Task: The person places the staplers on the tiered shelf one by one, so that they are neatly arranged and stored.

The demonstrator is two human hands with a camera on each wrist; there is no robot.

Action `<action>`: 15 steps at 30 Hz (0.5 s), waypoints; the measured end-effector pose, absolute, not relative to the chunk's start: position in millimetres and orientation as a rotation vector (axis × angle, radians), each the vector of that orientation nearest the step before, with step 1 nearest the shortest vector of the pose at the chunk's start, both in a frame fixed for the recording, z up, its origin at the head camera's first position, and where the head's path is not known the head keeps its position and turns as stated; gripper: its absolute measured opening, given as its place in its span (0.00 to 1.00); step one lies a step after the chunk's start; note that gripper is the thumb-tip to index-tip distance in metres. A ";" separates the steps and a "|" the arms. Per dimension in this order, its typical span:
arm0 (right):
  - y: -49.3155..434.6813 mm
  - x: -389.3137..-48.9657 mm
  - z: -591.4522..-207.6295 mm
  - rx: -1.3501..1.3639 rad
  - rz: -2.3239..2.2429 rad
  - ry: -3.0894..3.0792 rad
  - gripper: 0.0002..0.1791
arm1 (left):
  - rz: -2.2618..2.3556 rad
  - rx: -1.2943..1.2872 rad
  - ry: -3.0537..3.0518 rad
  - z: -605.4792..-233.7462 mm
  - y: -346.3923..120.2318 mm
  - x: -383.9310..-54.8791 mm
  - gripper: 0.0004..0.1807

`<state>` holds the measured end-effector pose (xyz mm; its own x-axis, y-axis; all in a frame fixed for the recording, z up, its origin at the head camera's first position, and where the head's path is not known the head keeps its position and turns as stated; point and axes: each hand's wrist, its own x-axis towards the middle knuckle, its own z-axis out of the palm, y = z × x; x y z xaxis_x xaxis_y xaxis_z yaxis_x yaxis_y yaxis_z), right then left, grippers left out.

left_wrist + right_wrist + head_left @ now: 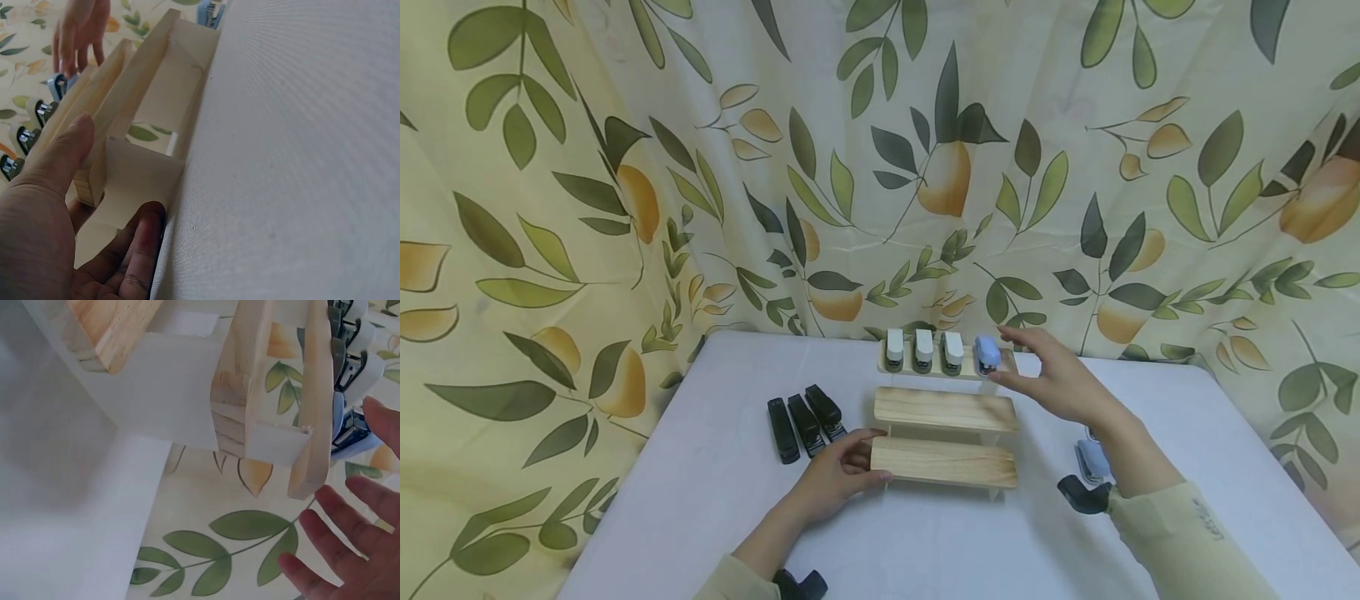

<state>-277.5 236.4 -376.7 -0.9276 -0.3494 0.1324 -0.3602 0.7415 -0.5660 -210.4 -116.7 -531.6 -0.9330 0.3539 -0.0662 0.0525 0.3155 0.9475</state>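
Observation:
A three-tier wooden display stand point(943, 462) with white supports stands mid-table. My left hand point(842, 475) grips the left end of its lowest board, its thumb point(75, 147) on the wood and other fingers near the white side support point(140, 172). On the top board, a blue mini stapler point(987, 353) stands at the right end of a row of white mini staplers point(923, 350). My right hand point(1060, 379) is beside the blue stapler, thumb and fingers spread around its right side. In the right wrist view, its fingers point(340, 519) are extended and hold nothing.
Three black staplers point(805, 423) lie left of the stand. Another blue stapler point(1092, 460) lies on the white tabletop point(700, 517) by my right forearm, partly hidden. A leaf-patterned curtain point(880, 167) hangs behind the table.

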 end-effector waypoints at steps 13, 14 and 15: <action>245.0 -273.0 -375.0 0.592 0.946 -2.910 0.43 | 1.658 0.369 2.324 -531.7 -117.4 -210.5 0.33; 245.8 -272.7 -375.1 0.588 0.939 -2.912 0.43 | 1.657 0.369 2.324 -531.6 -117.4 -210.6 0.33; 246.4 -272.2 -375.2 0.584 0.930 -2.915 0.43 | 1.656 0.369 2.324 -531.6 -117.4 -210.6 0.33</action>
